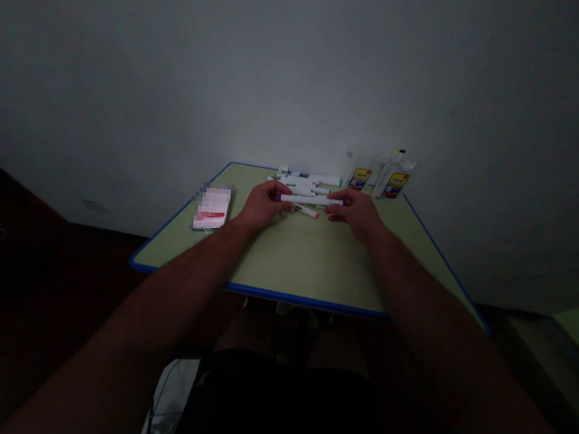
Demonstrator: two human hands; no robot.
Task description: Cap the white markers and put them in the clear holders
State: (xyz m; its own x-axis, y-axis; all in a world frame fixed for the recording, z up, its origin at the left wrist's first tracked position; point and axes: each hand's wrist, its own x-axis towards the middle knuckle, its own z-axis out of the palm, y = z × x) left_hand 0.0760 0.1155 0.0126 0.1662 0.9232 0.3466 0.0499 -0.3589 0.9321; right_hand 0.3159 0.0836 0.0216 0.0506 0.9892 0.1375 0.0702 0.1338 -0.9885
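A white marker pen (308,200) with a purple end is held level between my two hands above the table. The fingers of my left hand (264,205) pinch its purple end. At the other end, my right hand (357,212) grips it between thumb and fingers. Just behind and below it lies a loose pile of white marker pens (297,182), several with coloured ends. One marker with an orange end (307,211) lies at an angle just in front of the held one, partly hidden by my left fingers.
Two clear plastic cases with yellow-and-dark labels stand at the back right, a left case (359,176) and a right case (396,183) with a marker or two in it. A lit phone (212,209) lies on the left of the blue-edged table (310,265). Behind is a wall (301,71).
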